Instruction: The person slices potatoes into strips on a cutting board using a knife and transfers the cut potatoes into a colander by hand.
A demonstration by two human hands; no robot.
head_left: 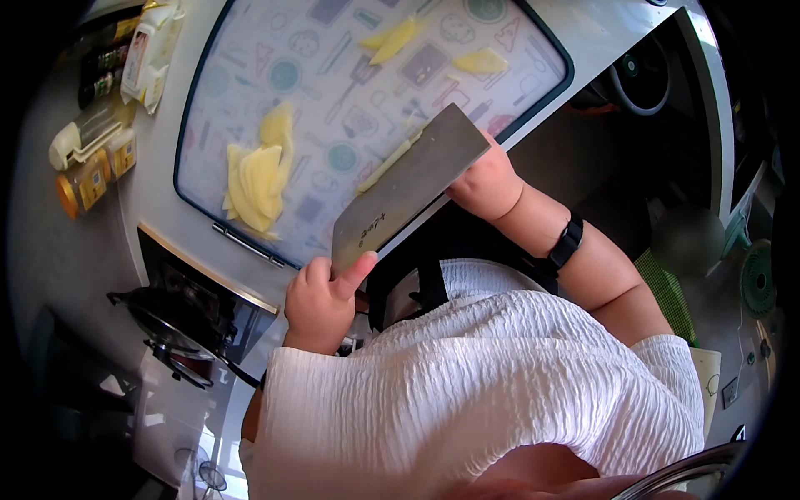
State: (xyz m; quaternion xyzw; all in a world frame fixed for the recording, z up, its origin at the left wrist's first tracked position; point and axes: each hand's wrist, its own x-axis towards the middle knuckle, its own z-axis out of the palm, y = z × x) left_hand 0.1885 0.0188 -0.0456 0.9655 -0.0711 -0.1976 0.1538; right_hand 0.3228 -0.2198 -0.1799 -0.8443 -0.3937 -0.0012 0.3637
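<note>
A wide cleaver (408,179) is tilted over the near edge of the patterned cutting board (333,75), its broad face up. My right hand (487,183) is closed on its right end, with fingers partly hidden behind the blade. At the other end, my left hand (321,300) pinches the blade's corner with the thumb raised along it. The handle cannot be made out. A thin pale-yellow strip (387,165) lies along the cleaver's far edge. Overlapping pale-yellow slices, apparently potato (258,183), are piled at the board's left. More slices (392,40) lie at the far side, one (481,61) apart.
Left of the board stand a white packet (150,58), dark bottles (104,71) and jars with an orange lid (79,187). A black pan (171,321) sits on the stove at lower left. An open compartment (642,79) is at upper right.
</note>
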